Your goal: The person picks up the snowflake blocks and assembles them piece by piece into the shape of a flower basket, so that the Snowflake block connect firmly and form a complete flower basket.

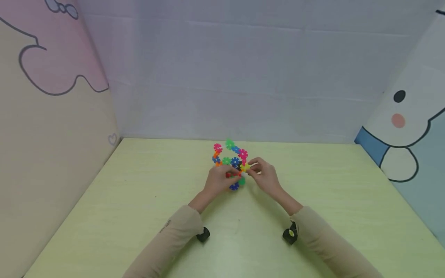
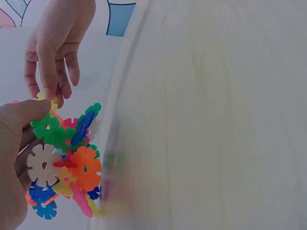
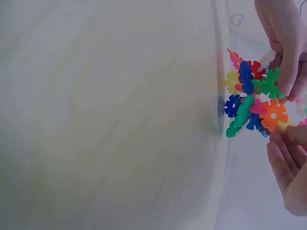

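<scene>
A colourful structure of interlocked snowflake discs (image 1: 235,161) is held up over the middle of the table, towards the back. My left hand (image 1: 218,180) grips its near left side, thumb and fingers closed on discs there. From the right, my right hand (image 1: 265,176) pinches a yellow snowflake disc (image 1: 245,167) at the structure's edge. In the left wrist view, green, white and orange discs (image 2: 86,168) face the camera beside the left thumb. The right wrist view shows the right fingertips against an orange disc (image 3: 274,116). Whether the yellow disc is slotted in, I cannot tell.
A pale yellow-green table (image 1: 114,220) spreads around both arms. Behind it hangs a plain light curtain (image 1: 243,77), with cartoon-printed panels at the left (image 1: 59,127) and right (image 1: 417,154). Small black wrist cameras (image 1: 203,234) sit under both sleeves.
</scene>
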Action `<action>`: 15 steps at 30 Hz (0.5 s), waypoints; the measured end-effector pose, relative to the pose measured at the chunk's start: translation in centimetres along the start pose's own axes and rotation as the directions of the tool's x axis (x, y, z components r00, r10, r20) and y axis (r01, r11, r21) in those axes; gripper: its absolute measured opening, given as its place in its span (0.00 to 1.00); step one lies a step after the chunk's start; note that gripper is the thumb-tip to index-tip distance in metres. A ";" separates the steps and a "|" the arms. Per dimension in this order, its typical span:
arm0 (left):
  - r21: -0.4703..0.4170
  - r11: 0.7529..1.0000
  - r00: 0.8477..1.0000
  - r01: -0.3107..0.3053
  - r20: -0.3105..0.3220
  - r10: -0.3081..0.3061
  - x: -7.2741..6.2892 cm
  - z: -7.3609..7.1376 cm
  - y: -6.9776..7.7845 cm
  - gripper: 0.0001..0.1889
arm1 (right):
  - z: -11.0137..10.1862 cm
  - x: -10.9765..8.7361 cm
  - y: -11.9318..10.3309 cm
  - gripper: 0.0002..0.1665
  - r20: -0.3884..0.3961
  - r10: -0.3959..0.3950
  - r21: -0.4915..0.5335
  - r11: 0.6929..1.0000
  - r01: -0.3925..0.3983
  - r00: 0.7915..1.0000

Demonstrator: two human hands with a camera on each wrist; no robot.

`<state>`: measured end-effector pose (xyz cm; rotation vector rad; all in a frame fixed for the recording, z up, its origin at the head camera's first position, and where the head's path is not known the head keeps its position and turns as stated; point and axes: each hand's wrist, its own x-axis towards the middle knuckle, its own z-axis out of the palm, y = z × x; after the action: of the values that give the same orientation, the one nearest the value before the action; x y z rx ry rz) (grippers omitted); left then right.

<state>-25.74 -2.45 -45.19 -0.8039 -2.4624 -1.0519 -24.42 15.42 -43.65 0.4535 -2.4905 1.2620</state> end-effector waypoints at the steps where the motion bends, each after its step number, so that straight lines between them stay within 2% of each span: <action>1: -0.012 1.000 1.000 -0.009 -0.001 0.009 -0.1 0.0 -0.1 0.08 | -0.2 0.0 0.2 0.11 0.015 -0.004 0.002 1.000 0.004 1.000; 5: -0.063 0.998 0.999 -0.032 -0.015 0.031 -0.4 -0.7 -0.3 0.10 | -1.1 0.0 1.1 0.13 0.071 -0.018 0.003 1.000 0.017 0.997; 7: -0.094 0.995 1.000 -0.015 -0.025 0.013 -0.6 -1.2 -0.5 0.10 | -1.6 0.0 1.7 0.13 0.094 -0.026 -0.004 1.000 0.026 0.995; 11: -0.171 0.983 0.996 0.067 -0.039 -0.075 -1.0 -2.0 -1.5 0.12 | -2.4 -0.1 2.7 0.11 0.149 -0.049 0.004 0.999 0.049 0.988; 15: -0.254 0.951 0.978 0.179 -0.058 -0.200 -1.2 -2.5 -2.9 0.13 | -3.0 0.0 3.3 0.10 0.179 -0.052 0.001 0.999 0.052 0.982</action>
<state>-26.41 -6.36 -45.73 -0.5864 -2.4049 -1.4546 -25.38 19.72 -44.28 0.6543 -2.6082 1.2468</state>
